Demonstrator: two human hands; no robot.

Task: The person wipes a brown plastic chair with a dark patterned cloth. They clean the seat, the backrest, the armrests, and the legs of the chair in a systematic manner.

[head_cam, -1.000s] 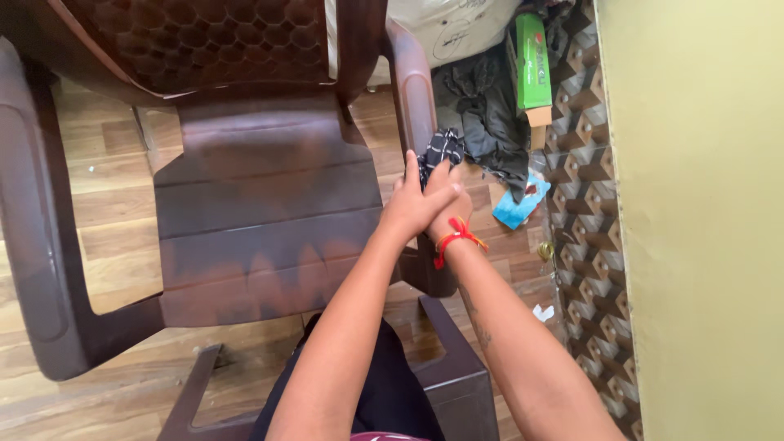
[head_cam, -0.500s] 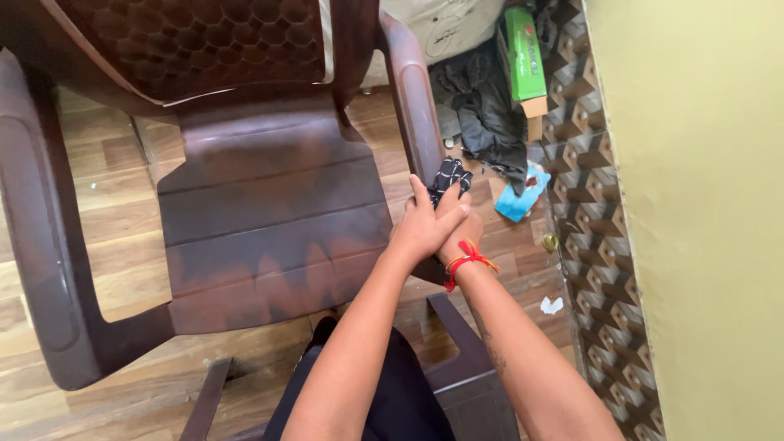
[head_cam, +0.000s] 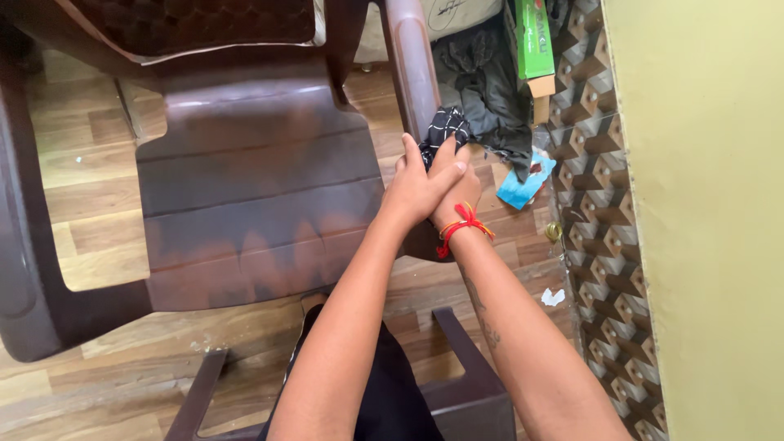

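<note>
On the chair's armrest: both hands meet over a small bunched cloth (head_cam: 445, 131), pressed against the inner face of the brown armrest (head_cam: 411, 69), near its front end.
Left hand (head_cam: 416, 189): laid flat over the right one, fingers straight and together, adding weight rather than gripping anything itself.
Right hand (head_cam: 459, 189): mostly hidden under the left; its fingers seem curled onto the cloth, pinning it to the armrest. A red thread band (head_cam: 461, 222) circles the wrist.
Cloth: dark with a fine white check, soft and crumpled into a wad, so only a bulge shows past the fingertips.
Chair (head_cam: 253, 188): moulded brown plastic, glossy, with a ribbed seat whose surface looks patchy, darker in jagged bands toward the front edge; backrest has a honeycomb pattern.
Floor (head_cam: 90, 163): wood-look planks, worn.
Beside the wall: a heap of dark clothing (head_cam: 482, 90), a green carton (head_cam: 532, 41), a light blue scrap (head_cam: 523, 186).
Wall (head_cam: 702, 204): plain yellow, with a patterned brown tile skirting (head_cam: 600, 204).
</note>
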